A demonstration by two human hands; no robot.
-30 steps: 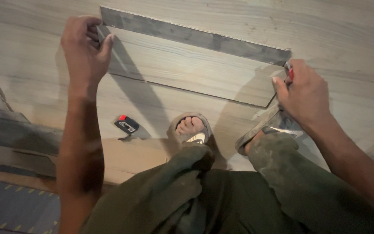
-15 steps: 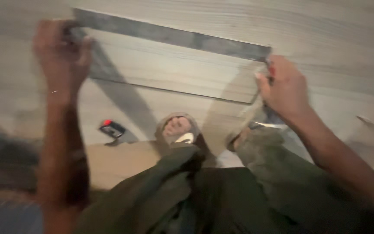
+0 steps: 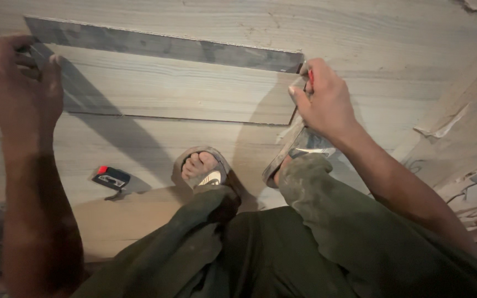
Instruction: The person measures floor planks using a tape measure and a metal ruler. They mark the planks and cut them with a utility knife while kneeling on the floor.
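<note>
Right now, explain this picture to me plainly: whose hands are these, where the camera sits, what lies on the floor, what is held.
The camera sits on a person's head and looks down at their own bare hands, legs and sandalled foot. The left hand has its grip on the left end of a grey wood-look plank, which lies beside a dark open strip in the plank floor. The right hand is at the plank's right end, holding something small and red; what it is cannot be told. A small black and red tool lies on the floor.
</note>
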